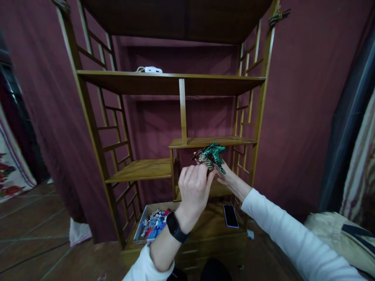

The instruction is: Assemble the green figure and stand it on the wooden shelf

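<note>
A shiny green and brown figurine (216, 153) with ridged, spiky-looking parts is held up in front of the shelf unit; its exact kind is too small to make out. My left hand (193, 183), with a black band on the wrist, has its fingers curled closed around the brown side. Behind and to the right, my right hand (224, 173) grips the figurine from below the green side, its fingers mostly hidden by the figurine and the left hand.
A wooden shelf unit (152, 170) stands ahead against a dark red curtain (301, 117). On its lowest surface are an open box (142, 212) of small colourful toys and a phone (231, 216). A white power strip (152, 70) rests on an upper shelf. A beige bag (328, 226) lies right.
</note>
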`<state>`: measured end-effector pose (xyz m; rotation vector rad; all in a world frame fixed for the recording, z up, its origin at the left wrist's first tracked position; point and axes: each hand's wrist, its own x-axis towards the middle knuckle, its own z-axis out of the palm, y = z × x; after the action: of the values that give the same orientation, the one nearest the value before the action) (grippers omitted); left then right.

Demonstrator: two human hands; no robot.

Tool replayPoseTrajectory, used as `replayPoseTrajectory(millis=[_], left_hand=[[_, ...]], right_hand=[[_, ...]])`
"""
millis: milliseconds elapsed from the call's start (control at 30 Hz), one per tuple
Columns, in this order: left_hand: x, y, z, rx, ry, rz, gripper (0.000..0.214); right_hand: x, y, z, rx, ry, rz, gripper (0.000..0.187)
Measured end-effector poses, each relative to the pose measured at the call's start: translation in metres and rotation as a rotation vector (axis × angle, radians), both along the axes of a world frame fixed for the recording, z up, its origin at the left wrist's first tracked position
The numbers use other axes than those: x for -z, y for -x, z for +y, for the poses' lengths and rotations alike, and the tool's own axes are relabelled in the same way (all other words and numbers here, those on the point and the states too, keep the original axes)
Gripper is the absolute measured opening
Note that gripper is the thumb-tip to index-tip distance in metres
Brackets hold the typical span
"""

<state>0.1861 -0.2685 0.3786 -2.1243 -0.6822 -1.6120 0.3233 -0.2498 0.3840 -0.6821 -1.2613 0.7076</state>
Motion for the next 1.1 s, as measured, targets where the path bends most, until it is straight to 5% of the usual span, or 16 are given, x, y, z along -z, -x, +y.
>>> replayPoseTrajectory(millis=[167,267,433,700,1100], left_hand=[[0.005,0.030,0.014,0.097,0.281,-0.264,0.017],[0.007,0.045,0.028,0.291,0.538,-0.483,0.021],[0.024,0.060,0.047,0.552,0.799,-0.721,0.027],[0.073,0.070,0.059,0.549,0.956,-0.772,0.030],[0.074,0.067,0.063,0.618,1.020,-0.740,0.029]], right_hand=[[0.000,0.010,0.007,0.127,-0.070,-0.155,0.033],[0.006,0.018,0.012,0.145,-0.045,-0.154,0.034],[0.038,0.036,0.015,0.198,0.037,-0.126,0.036],[0.094,0.054,0.014,0.124,0.183,0.000,0.037],[0.090,0.049,0.008,0.202,0.118,-0.061,0.037]])
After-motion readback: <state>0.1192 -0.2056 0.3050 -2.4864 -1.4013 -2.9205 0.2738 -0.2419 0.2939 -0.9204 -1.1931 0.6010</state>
